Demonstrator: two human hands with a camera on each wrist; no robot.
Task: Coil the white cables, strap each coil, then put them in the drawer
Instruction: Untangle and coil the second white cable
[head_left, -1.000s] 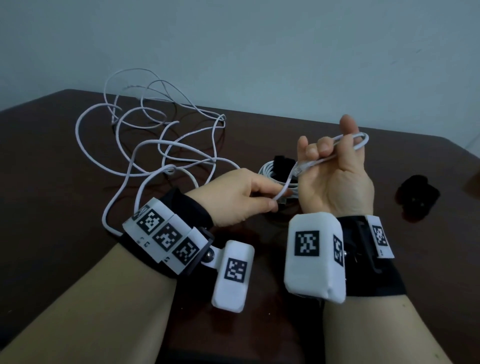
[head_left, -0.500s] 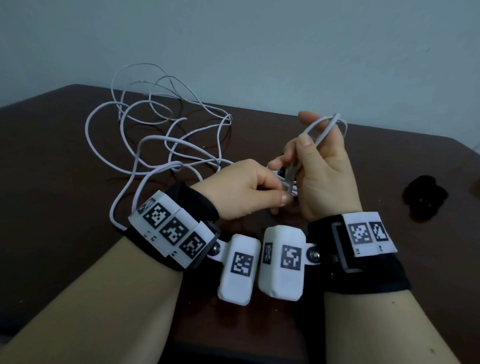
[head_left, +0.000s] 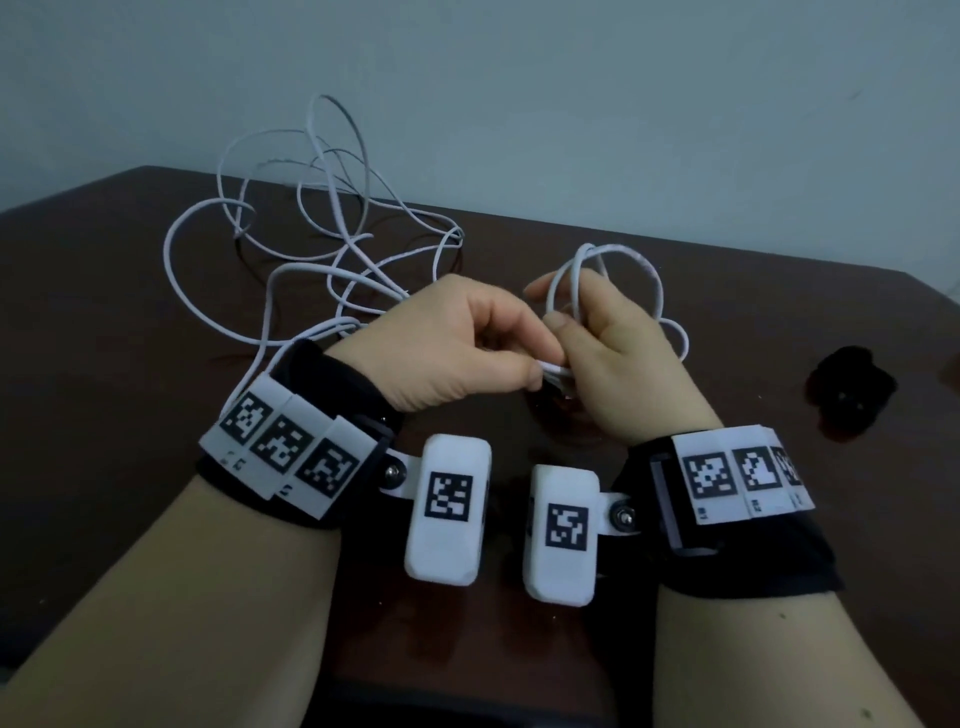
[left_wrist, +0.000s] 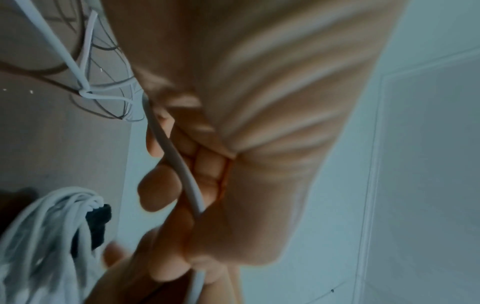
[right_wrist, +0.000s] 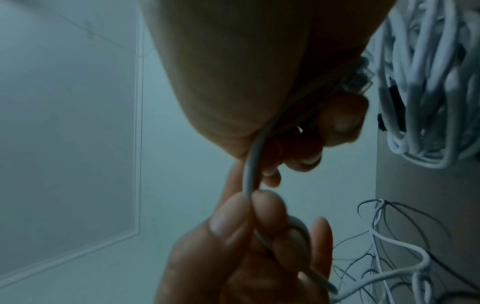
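One long white cable lies in loose tangled loops on the dark table, at the back left. Its near end is wound in two or three small loops around my right hand, which grips them with curled fingers. My left hand pinches the same cable between thumb and forefinger, right against the right palm. In the left wrist view the cable runs through the curled fingers. A finished white coil with a black strap lies under the hands, hidden in the head view.
A loose black strap lies on the table to the right of my right hand. The table's far edge meets a pale wall. In the right wrist view the strapped coil sits beside the loose cable.
My right hand has rolled over, back upward, and the cable now makes wider loops around its fingers. The left hand keeps its pinch and has slid close to the right palm.
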